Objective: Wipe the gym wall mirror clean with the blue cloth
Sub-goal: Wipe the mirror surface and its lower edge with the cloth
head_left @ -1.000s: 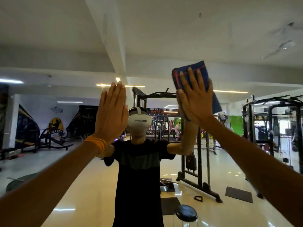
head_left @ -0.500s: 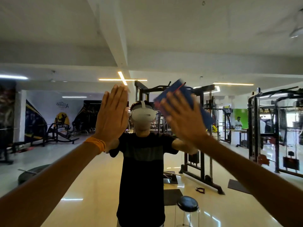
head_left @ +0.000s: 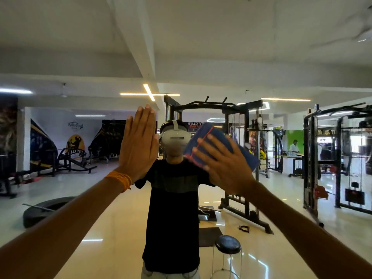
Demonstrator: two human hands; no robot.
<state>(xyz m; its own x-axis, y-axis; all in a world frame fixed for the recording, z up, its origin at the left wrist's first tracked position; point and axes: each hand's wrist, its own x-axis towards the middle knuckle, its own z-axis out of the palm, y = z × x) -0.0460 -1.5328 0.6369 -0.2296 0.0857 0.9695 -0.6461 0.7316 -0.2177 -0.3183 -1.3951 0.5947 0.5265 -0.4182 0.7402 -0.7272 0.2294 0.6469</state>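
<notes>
The wall mirror (head_left: 201, 47) fills the whole view and reflects the gym and a person in a black shirt. My right hand (head_left: 221, 164) presses the folded blue cloth (head_left: 244, 153), which has red stitching, flat against the glass with straight spread fingers, right of the reflected head. My left hand (head_left: 138, 146) rests flat on the mirror with fingers straight and together, pointing up, left of the reflected head. An orange thread band circles the left wrist.
All else is reflection: a black cable machine (head_left: 237, 158) behind the person, a black round stool (head_left: 228, 243) low in the middle, a rack (head_left: 330, 158) at the right, a weight plate (head_left: 46, 208) on the floor at the left.
My right hand has swept the cloth down and to the left across the glass, its fingers now pointing up-left. My left hand has stayed pressed on the mirror.
</notes>
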